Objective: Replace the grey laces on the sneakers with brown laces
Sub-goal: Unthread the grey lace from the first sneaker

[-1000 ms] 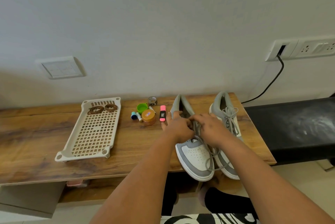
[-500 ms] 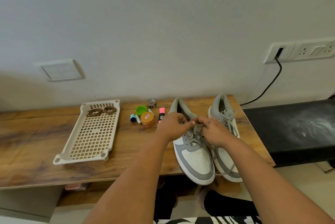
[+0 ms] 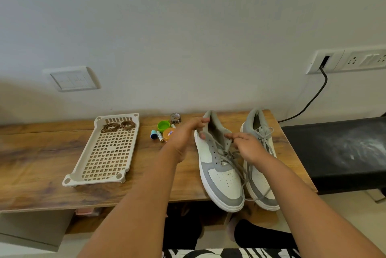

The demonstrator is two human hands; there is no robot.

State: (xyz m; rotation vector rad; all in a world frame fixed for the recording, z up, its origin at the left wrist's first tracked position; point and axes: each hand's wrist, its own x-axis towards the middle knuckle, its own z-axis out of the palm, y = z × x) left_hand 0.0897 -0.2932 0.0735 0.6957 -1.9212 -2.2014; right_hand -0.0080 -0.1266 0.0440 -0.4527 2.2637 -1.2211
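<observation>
A: Item one, footwear?

B: I log two grey-and-white low-top sneakers at the right end of the wooden bench top (image 3: pixel 41 166), toes over its front edge. The left sneaker (image 3: pixel 219 166) has its grey laces (image 3: pixel 234 158) loosened; the right sneaker (image 3: pixel 261 166) is tied in a bow.

A: Hands?

B: Left hand (image 3: pixel 186 134) grips the left sneaker's collar on its outer side, fingers curled over the rim. Right hand (image 3: pixel 246 145) sits over the tongue, fingertips pressed together, pinching a grey lace.

A: Replacement stock?

B: Two coiled brown laces (image 3: pixel 118 126) at the far end of the cream perforated plastic tray (image 3: pixel 104 159), mid-bench.

A: Sundries?

B: Near the back edge, between tray and sneakers: green cup (image 3: pixel 163 125), orange-lidded jar (image 3: pixel 168 134), small tin (image 3: pixel 175 117), blue-capped tube (image 3: pixel 153 133).
</observation>
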